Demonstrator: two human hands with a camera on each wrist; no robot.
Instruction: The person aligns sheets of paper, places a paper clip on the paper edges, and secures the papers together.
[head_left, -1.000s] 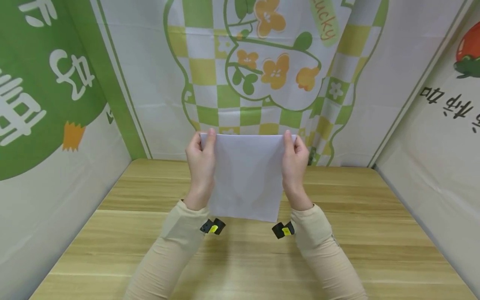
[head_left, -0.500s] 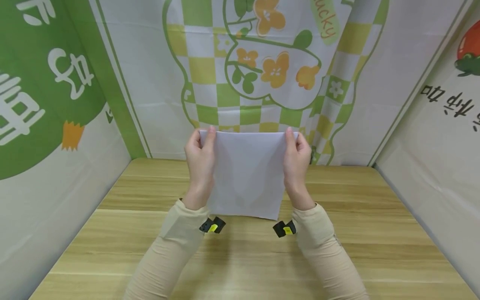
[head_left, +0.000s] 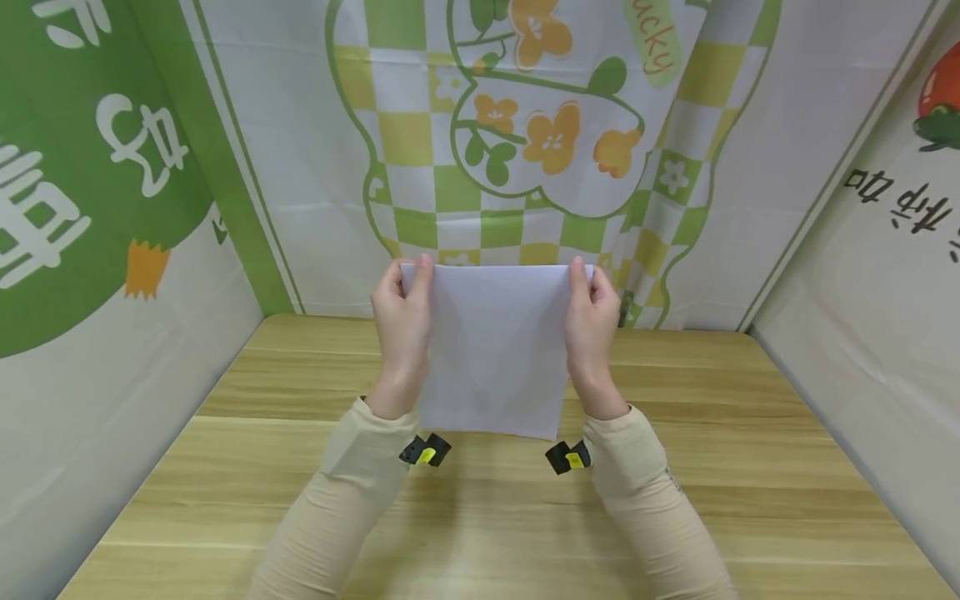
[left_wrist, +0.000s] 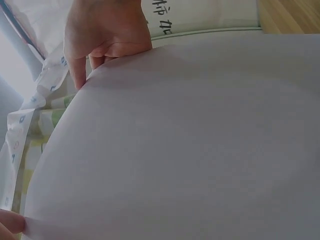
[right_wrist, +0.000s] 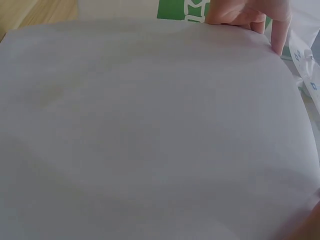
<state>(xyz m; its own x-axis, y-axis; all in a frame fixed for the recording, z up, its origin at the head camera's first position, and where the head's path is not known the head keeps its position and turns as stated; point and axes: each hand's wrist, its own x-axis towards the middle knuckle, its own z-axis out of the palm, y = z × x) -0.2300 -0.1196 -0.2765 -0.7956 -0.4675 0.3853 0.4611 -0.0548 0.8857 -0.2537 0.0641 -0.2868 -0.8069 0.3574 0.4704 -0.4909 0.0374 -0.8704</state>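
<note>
A plain white sheet of paper (head_left: 495, 350) hangs upright between the two hands above the table. At its upper left corner the left hand (head_left: 402, 329) pinches it, thumb on the near side and fingers curled behind. The right hand (head_left: 590, 333) grips the upper right corner in the same way. In the left wrist view the paper (left_wrist: 175, 140) fills most of the picture, with the right hand (left_wrist: 107, 32) at its top edge. The right wrist view shows the paper (right_wrist: 150, 125) close up and the left hand (right_wrist: 255, 15) at its far side.
Under the hands lies a wood-grain table (head_left: 480, 533). A checked, flower-printed cloth (head_left: 457, 192) hangs behind it. Printed cloth walls stand at the left (head_left: 150, 400) and right (head_left: 862, 292). Small black-and-yellow devices (head_left: 425, 451) sit at both wrists.
Over the last second the paper and both hands have shifted only very slightly. Both hands keep the same hold on the upper corners.
</note>
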